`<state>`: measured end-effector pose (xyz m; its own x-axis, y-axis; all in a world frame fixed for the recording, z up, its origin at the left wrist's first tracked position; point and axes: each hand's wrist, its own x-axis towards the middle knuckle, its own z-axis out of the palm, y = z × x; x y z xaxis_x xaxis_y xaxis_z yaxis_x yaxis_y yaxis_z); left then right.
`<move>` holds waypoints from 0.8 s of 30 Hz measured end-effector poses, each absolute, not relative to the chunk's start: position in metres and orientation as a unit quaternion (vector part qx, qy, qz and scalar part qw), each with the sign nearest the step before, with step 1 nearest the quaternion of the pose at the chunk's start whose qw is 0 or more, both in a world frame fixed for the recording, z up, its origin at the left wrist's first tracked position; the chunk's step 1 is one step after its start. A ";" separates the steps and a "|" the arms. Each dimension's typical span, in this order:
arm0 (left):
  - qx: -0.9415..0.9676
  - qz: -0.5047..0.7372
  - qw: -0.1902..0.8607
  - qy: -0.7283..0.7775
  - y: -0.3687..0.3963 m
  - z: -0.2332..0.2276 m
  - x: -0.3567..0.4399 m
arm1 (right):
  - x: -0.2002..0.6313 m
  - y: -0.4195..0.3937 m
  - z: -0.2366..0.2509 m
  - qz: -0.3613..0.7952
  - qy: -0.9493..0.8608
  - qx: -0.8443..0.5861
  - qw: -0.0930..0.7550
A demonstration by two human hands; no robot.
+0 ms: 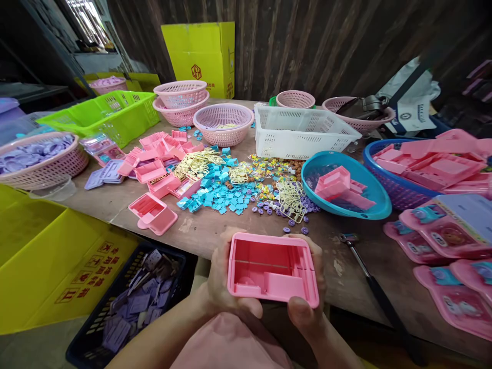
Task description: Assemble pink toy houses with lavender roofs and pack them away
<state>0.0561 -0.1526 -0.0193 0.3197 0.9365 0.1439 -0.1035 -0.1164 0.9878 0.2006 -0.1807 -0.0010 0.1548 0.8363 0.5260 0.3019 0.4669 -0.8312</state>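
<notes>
A pink plastic box (284,285) with a hollow, partly divided inside is held over the table's front edge, its open side facing me. My left hand (226,277) wraps round its left end, thumb under the lower rim. Round the right end curls my right hand (313,287), its thumb pressed on the lower right corner. Fingers behind the box are partly hidden. Ahead and to the left, a similar pink box (163,220) lies on the tabletop. Small blue plastic parts (226,197) are heaped beyond my hands, beside cream plastic frames (292,200) and purple discs (304,230).
A blue basin (346,211) with pink parts stands right of the heap. A black-handled ratchet (372,282) lies near finished-looking pink pieces (449,225). White (303,136) and green baskets (134,120) line the back. At lower left are a yellow carton (49,277) and dark crate (88,328).
</notes>
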 end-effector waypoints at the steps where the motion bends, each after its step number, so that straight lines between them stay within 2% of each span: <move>1: 0.586 0.477 0.554 0.350 -0.152 -0.020 0.057 | 0.201 -0.180 -0.003 0.221 -0.608 -0.472 0.599; 5: 0.582 0.467 0.543 0.385 -0.128 -0.021 0.055 | 0.220 -0.171 -0.016 0.264 -0.612 -0.536 0.519; 7: 0.546 0.388 0.599 0.438 -0.106 -0.019 0.046 | 0.248 -0.165 -0.028 0.229 -0.627 -0.594 0.449; 8: 0.526 0.344 0.626 0.462 -0.094 -0.018 0.040 | 0.266 -0.164 -0.034 0.168 -0.626 -0.639 0.415; 9: 0.513 0.300 0.641 0.485 -0.081 -0.017 0.033 | 0.285 -0.165 -0.040 0.081 -0.613 -0.693 0.370; 11: 0.532 0.229 0.626 0.522 -0.057 -0.016 0.019 | 0.321 -0.170 -0.053 -0.056 -0.563 -0.794 0.224; 13: 0.585 0.168 0.578 0.543 -0.038 -0.015 0.010 | 0.349 -0.179 -0.063 -0.099 -0.534 -0.836 0.077; 15: 0.643 0.070 0.509 0.567 -0.024 -0.012 0.007 | 0.362 -0.188 -0.069 -0.094 -0.534 -0.840 0.006; 17: 0.696 -0.024 0.421 0.581 -0.018 -0.006 0.010 | 0.360 -0.193 -0.072 -0.069 -0.537 -0.840 0.030; 19: 0.743 -0.074 0.339 0.573 -0.019 0.001 0.016 | 0.345 -0.195 -0.071 -0.018 -0.541 -0.832 0.120; 22: 0.768 -0.115 0.272 0.569 -0.028 0.008 0.025 | 0.307 -0.192 -0.060 0.138 -0.597 -0.743 0.269; 24: 0.758 -0.144 0.264 0.579 -0.033 0.008 0.029 | 0.279 -0.186 -0.049 0.243 -0.629 -0.661 0.328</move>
<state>0.0291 -0.0335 0.0079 0.2883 0.8018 -0.5235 0.9535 -0.1901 0.2340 0.2785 -0.1862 -0.0486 0.0895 0.9918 0.0917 0.6730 0.0076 -0.7396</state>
